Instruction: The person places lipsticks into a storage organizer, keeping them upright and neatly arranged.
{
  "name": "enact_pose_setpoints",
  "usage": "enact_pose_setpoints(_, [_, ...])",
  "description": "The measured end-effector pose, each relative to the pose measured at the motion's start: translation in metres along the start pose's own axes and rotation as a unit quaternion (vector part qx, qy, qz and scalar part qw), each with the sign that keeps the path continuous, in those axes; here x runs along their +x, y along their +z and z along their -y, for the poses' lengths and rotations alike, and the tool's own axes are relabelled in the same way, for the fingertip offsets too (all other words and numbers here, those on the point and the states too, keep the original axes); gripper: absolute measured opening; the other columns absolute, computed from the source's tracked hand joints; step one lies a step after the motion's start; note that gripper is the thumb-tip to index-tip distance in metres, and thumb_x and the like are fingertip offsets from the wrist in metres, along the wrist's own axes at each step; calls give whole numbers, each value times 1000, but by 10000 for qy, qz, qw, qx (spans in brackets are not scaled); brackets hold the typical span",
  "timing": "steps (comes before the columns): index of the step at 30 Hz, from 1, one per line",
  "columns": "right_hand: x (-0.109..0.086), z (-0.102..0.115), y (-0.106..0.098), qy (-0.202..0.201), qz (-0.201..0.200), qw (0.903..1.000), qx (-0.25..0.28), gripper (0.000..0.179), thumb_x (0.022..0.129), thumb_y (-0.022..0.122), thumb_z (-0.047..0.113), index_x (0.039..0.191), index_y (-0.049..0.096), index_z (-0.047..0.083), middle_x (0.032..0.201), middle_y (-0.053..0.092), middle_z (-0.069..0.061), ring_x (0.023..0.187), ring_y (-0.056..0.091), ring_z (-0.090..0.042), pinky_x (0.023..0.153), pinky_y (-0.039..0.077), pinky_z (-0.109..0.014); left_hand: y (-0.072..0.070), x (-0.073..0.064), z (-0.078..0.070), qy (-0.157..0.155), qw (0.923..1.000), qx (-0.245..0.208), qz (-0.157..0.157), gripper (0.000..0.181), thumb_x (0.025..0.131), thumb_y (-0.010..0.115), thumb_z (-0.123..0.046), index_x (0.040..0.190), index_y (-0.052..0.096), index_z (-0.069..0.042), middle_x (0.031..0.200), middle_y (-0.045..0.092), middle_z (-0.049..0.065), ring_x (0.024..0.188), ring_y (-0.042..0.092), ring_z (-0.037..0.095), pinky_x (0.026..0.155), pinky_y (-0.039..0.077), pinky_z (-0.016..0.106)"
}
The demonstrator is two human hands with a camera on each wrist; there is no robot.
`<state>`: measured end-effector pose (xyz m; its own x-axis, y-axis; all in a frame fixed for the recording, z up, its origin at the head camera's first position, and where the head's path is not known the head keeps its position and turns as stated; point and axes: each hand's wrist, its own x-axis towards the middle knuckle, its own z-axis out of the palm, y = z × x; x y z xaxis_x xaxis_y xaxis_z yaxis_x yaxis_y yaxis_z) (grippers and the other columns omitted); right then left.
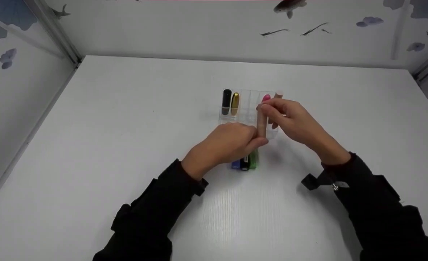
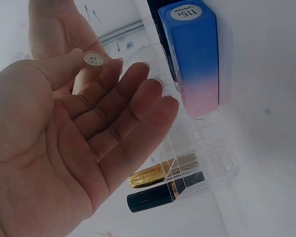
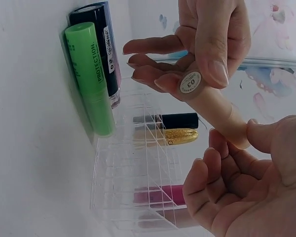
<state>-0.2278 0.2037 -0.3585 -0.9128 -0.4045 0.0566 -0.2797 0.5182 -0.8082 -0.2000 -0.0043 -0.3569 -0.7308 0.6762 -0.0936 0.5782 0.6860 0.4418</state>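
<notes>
Both hands hold a beige cosmetic tube (image 3: 214,111) with a round "03" label on its end. My left hand (image 1: 232,143) pinches the labelled lower end between thumb and index finger, its other fingers extended. At the upper end, the thumb and fingertips of my right hand (image 1: 295,121) grip the tube. Just beyond and below is a clear plastic lipstick organizer (image 3: 103,182), partly covered by the hands. In its slots stand a black lipstick (image 1: 227,98), a gold lipstick (image 1: 235,101), a pink tube (image 1: 266,97) and a beige-brown tube (image 1: 278,94).
On the near side of the organizer lie a green tube (image 3: 89,74), a black bottle with a white label (image 3: 108,44) and a blue-to-pink lipstick box (image 2: 192,54). The white table (image 1: 127,108) is bordered by printed panels (image 1: 185,29) at the back and sides.
</notes>
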Motion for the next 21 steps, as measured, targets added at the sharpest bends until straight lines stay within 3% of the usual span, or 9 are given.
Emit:
enact_pose_setpoints(6, [0, 0, 2, -42, -42, 10000, 38, 37, 108, 51, 30, 128, 65, 1, 103, 65, -9, 90, 60, -35, 76, 53, -26, 0, 0, 0, -60, 10000, 41, 1, 40, 109, 44, -45, 101, 65, -11, 72, 54, -2, 66, 53, 12, 58, 40, 26])
enact_pose_setpoints(13, [0, 1, 2, -144, -159, 9998, -50, 37, 108, 51, 28, 128, 65, 1, 102, 64, -10, 85, 60, -25, 74, 52, -24, -2, -1, -1, -157, 9998, 95, -68, 41, 108, 45, -45, 95, 63, -10, 71, 51, -2, 65, 52, 13, 58, 38, 26])
enact_pose_setpoints(21, [-1, 5, -3, -152, -266, 9995, -12, 37, 109, 50, 30, 129, 65, 2, 103, 64, -9, 84, 60, -19, 74, 53, -26, -5, -2, -2, -89, 9997, 60, -232, 40, 108, 47, -44, 98, 65, -9, 73, 56, -2, 65, 53, 12, 58, 40, 26])
